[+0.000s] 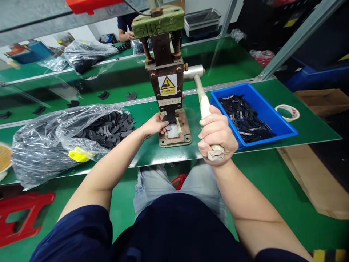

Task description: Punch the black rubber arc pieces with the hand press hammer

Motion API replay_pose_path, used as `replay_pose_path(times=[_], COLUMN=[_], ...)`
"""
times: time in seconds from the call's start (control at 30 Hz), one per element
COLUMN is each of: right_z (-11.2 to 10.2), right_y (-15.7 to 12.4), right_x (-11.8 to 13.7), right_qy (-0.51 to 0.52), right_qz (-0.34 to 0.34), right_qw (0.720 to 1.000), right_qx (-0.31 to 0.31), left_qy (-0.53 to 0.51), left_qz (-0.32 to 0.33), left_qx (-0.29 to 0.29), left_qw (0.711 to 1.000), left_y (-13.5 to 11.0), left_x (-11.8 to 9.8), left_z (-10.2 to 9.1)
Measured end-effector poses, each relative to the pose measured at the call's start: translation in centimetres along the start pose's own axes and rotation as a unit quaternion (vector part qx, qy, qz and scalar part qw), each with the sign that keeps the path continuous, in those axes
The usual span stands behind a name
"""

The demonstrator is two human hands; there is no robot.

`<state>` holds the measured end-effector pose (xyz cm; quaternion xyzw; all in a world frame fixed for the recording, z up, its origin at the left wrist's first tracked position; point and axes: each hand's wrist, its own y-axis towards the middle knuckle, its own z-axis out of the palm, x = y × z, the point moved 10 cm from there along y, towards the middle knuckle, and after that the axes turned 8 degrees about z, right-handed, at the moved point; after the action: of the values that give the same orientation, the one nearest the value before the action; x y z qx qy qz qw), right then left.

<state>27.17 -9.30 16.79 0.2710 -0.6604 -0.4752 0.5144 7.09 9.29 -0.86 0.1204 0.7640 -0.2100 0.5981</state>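
The small dark piece [164,118] is at the foot of the hand press [166,67], just left of its ram and above the pale metal plate [172,131] on the base. Our left hand [155,124] pinches it, thumb and fingers together on it, though the fingers hide part of its outline. Our right hand [218,136] is wrapped firmly around the lever [203,102], which slants down toward us from the press's right side.

To the left on the green table [148,153], we see a clear plastic bag [40,145] with black crescent pieces [106,129] at its open end and a yellow tag [79,154] on its near side. To the right sits a blue tray [280,136] of slim dark parts [245,118], with a tape roll [295,113] just beyond its right edge. On the far side, we see another person's forearm [124,36] behind the press.
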Motion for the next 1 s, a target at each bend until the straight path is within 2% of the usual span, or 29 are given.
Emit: replay_pose_path(times=[0.23,0.5,0.73,0.83,1.0], right_z=[0.0,0.1,-0.1,-0.2,-0.2], right_y=[0.0,0.0,-0.3,-0.3,0.0], right_x=[0.0,-0.1,-0.3,-0.5,-0.2], right_qy=[-0.013,0.017,-0.009,-0.010,-0.007], right_qz=[-0.009,0.001,0.011,0.020,0.002], right_qw=[1.000,1.000,0.999,0.999,1.000], right_qx=[0.005,0.007,-0.029,-0.039,-0.010], left_qy=[0.030,0.061,0.111,0.095,0.044], left_qz=[-0.050,-0.038,-0.091,-0.116,-0.116], left_qx=[0.006,0.042,0.015,0.007,-0.015], left_qw=[0.998,0.997,0.990,0.989,0.992], left_y=[0.2,1.1,1.5,1.5,0.0], left_x=[1.5,0.3,0.3,0.7,0.6], left_z=[-0.4,-0.9,-0.9,-0.5,0.6])
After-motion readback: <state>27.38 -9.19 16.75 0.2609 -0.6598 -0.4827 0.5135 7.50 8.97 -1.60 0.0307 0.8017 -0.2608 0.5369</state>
